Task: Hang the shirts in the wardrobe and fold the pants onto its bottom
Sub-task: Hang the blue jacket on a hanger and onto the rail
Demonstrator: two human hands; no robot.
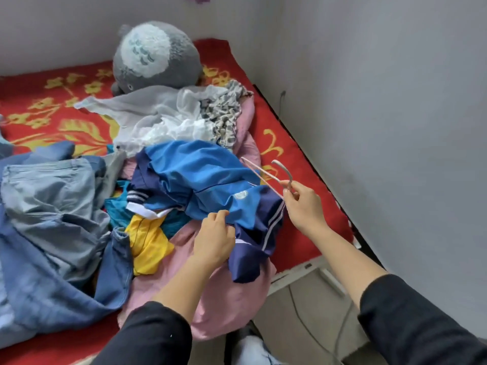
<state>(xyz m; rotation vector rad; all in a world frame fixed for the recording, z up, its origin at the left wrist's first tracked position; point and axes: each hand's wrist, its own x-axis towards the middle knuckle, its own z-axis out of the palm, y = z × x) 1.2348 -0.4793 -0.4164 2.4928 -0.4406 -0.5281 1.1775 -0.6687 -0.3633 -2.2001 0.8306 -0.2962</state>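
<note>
A blue and navy sports jacket with white stripes lies on top of a clothes pile on the bed. My left hand grips its lower edge. My right hand pinches the neck of a pale pink hanger, whose arm rests against the jacket's right side. Light blue denim pants sprawl at the left of the pile. A yellow garment and a white sheer one lie among the clothes. The wardrobe is out of view.
A red bedspread with yellow flowers covers the bed. A grey plush toy sits at its head. Pink fabric hangs over the bed's near edge. A grey wall runs along the right, with floor and cables below.
</note>
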